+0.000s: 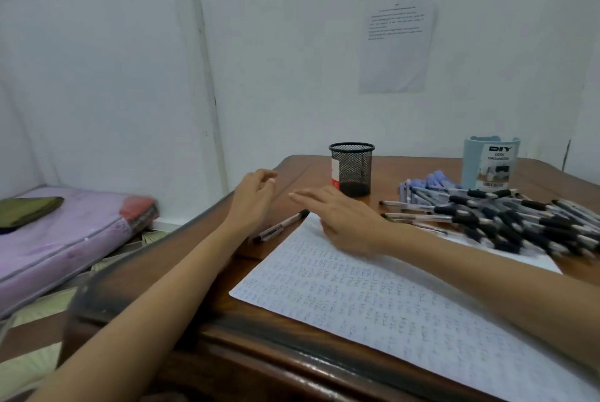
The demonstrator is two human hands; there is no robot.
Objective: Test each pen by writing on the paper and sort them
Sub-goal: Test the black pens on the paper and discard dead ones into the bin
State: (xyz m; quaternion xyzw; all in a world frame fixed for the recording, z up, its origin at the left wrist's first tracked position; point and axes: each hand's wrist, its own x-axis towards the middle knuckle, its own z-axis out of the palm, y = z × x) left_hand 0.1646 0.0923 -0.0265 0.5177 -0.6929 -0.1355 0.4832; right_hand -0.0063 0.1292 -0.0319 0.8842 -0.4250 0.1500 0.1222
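A large sheet of paper (373,297) covered in rows of small pen marks lies on the wooden table (292,349). One black-capped pen (281,225) lies alone just off the paper's far left corner. My left hand (251,198) hovers above that pen with fingers loosely curled and nothing in it. My right hand (341,216) stretches leftward over the paper's far corner with fingers straight, holding nothing. A big heap of pens (506,220) with black grips lies at the right.
A black mesh pen cup (351,169) stands behind my hands. A light blue desk organizer (490,163) stands at the back right, with several blue-capped pens (428,184) in front of it. A purple mattress (65,233) lies on the floor to the left.
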